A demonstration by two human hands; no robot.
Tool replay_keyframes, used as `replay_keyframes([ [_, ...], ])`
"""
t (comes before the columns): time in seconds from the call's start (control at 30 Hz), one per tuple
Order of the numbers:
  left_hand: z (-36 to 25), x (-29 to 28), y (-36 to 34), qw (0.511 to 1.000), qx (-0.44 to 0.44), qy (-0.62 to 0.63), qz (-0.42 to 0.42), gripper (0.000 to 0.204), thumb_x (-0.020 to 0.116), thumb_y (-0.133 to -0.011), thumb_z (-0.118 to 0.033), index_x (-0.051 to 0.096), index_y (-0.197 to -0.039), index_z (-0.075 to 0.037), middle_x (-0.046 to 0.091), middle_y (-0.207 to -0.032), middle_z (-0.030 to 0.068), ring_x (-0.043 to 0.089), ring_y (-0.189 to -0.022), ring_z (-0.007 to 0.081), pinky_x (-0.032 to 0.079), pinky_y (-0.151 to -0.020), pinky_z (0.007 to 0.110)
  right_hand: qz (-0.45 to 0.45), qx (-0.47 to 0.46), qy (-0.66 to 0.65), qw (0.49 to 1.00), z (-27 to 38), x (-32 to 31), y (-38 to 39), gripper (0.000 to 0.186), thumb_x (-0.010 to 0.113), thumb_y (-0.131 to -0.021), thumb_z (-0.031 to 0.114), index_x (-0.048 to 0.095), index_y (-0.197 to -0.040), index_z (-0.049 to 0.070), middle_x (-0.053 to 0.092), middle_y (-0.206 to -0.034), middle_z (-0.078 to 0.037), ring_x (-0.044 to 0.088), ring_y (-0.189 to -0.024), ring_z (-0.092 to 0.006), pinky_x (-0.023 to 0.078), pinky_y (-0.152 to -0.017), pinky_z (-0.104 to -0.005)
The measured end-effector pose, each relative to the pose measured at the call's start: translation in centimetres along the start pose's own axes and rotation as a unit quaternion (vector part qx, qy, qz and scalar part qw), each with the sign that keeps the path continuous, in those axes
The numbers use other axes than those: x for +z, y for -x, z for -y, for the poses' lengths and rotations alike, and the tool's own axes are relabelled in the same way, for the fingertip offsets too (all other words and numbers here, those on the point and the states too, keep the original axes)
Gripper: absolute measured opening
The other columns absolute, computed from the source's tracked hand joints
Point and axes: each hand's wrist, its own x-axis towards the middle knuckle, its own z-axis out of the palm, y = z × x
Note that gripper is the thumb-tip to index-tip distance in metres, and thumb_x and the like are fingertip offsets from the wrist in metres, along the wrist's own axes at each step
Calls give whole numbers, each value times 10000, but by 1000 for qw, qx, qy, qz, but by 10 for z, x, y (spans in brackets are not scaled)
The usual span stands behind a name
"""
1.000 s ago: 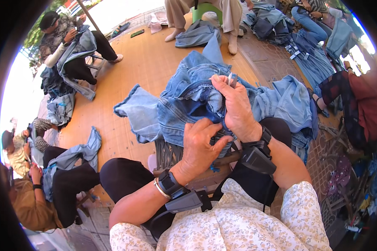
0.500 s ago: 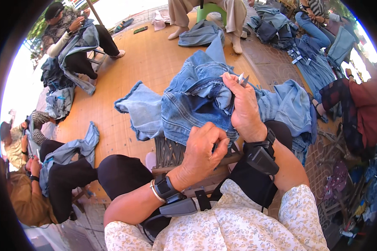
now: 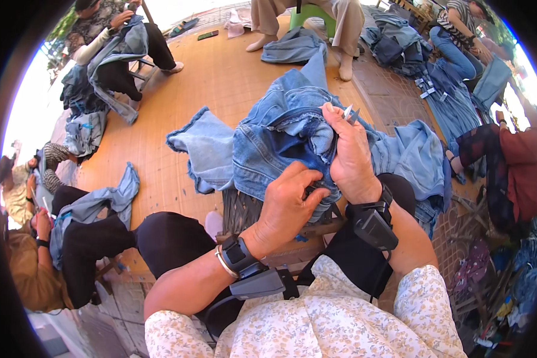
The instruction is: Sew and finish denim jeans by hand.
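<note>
1. Clasping a pointed metal tool, the right grip sits at three o'clock on the denim garment!
2. Left grip curled, five o'clock; can't tell whether it's pinching anything.
3. And the garment's bunched dead ahead, twelve o'clock!

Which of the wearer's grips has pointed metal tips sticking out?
The right grip, against the bunched blue denim: metal tips show beside its thumb, while none show at the left grip.

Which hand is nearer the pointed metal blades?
Right. The right hand holds the pointed blades, which jut out above it; the left hand is apart from them, lower and further left, by the denim.
</note>
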Motion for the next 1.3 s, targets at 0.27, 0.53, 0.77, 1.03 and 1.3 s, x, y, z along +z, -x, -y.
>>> replay_keyframes([
  [0.27,13,11,-4,996,71,-42,-30,54,648,-717,-30,597,-727,-18,552,-719,104,571,-611,302,459,-553,378,-16,-9,11,1000,3,8,4,86,649,-847,132,589,-792,104,539,-730,69,474,-650,-14,388,-596,-175],
  [0.53,1,-3,1,999,-31,28,22,72,571,-783,-27,501,-790,-16,477,-719,141,512,-652,326,416,-573,381,-25,-13,10,1000,6,4,2,94,657,-840,125,584,-781,119,531,-728,81,464,-639,-4,379,-570,-171],
  [0.77,5,0,5,999,12,-3,41,118,520,-861,-74,462,-787,-3,462,-714,155,467,-677,377,397,-599,404,-33,-19,12,999,7,6,1,91,654,-838,121,585,-779,113,534,-732,76,468,-639,-11,387,-579,-180],
  [1.03,-5,-1,3,979,-124,148,72,122,611,-844,-91,609,-787,16,556,-661,60,512,-564,108,385,-505,267,-11,-14,13,1000,7,9,4,73,654,-840,133,603,-814,88,561,-728,54,489,-638,-25,396,-584,-184],
  [1.3,-13,8,-5,970,-161,179,44,89,654,-821,-85,682,-795,-5,594,-575,7,519,-515,32,362,-433,199,-11,-10,19,1000,3,7,4,75,649,-844,135,606,-825,76,572,-726,48,499,-632,-29,403,-576,-183],
])
